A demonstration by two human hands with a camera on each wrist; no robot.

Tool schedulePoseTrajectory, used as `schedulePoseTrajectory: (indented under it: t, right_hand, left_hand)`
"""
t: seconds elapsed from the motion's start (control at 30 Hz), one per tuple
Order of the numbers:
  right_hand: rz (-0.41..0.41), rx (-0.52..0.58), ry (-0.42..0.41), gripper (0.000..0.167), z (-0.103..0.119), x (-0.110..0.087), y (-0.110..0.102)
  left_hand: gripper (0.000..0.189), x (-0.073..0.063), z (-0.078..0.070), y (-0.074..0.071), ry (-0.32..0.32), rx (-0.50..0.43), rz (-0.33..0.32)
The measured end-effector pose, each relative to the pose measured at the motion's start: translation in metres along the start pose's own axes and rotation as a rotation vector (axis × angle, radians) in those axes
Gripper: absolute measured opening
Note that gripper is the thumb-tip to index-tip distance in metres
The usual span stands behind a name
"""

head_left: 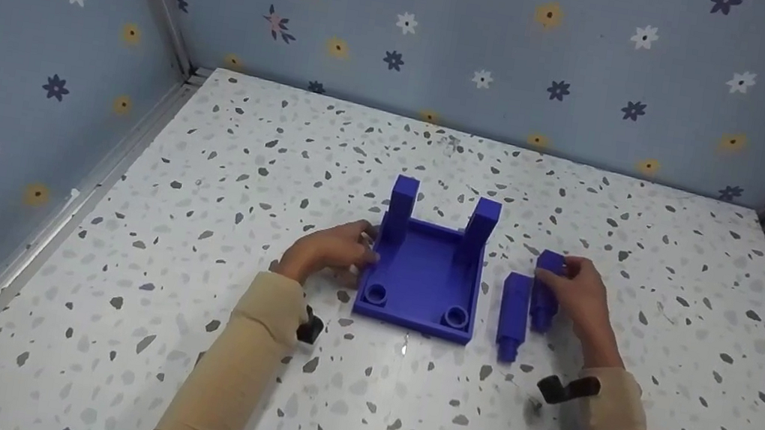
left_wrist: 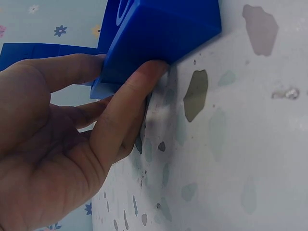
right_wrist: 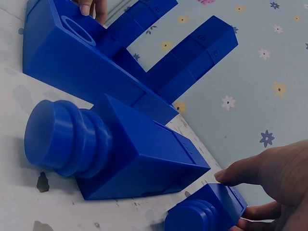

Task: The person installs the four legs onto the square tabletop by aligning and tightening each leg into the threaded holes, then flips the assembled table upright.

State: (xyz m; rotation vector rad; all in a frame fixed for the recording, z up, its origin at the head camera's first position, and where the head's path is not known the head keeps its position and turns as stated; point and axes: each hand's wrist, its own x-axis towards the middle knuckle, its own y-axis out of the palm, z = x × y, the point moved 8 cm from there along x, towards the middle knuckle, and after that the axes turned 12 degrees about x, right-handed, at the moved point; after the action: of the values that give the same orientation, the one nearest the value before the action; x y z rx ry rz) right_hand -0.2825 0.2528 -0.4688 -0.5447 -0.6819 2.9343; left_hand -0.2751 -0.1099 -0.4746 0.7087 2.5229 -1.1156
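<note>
A blue tabletop [head_left: 426,278] lies upside down, its raised rim facing up. Two square legs [head_left: 401,210] [head_left: 481,230] stand upright at its far corners, and round sockets [head_left: 376,294] show at the near ones. My left hand [head_left: 332,247] pinches the tabletop's left edge; the left wrist view has fingers [left_wrist: 130,103] against its side. To the right, my right hand [head_left: 579,294] pinches a loose blue leg [head_left: 544,300] between thumb and fingers, its threaded end toward me. Beside it, between that leg and the tabletop, lies another loose leg [head_left: 514,310], its threaded end [right_wrist: 62,137] large in the right wrist view.
Everything lies on a white speckled table [head_left: 270,153]. A flowered blue panel [head_left: 455,36] rises behind it, with further panels on the left and right. Each sleeved wrist carries a small black device [head_left: 567,388].
</note>
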Motion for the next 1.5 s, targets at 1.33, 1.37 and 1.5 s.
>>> schedulePoseTrajectory:
  t: [1.33, 1.37, 1.5]
  right_hand:
    - [0.089, 0.019, 0.044, 0.067, -0.006, 0.003, -0.014]
    - [0.09, 0.042, 0.053, 0.067, -0.007, 0.003, -0.015]
    - [0.076, 0.137, 0.073, 0.062, -0.008, 0.004, -0.017]
  left_hand:
    - [0.049, -0.001, 0.001, -0.001, 0.008, 0.002, -0.007]
    - [0.048, -0.001, 0.001, 0.0, 0.005, -0.006, -0.004]
    - [0.048, 0.0, 0.0, 0.0, -0.003, -0.024, 0.006]
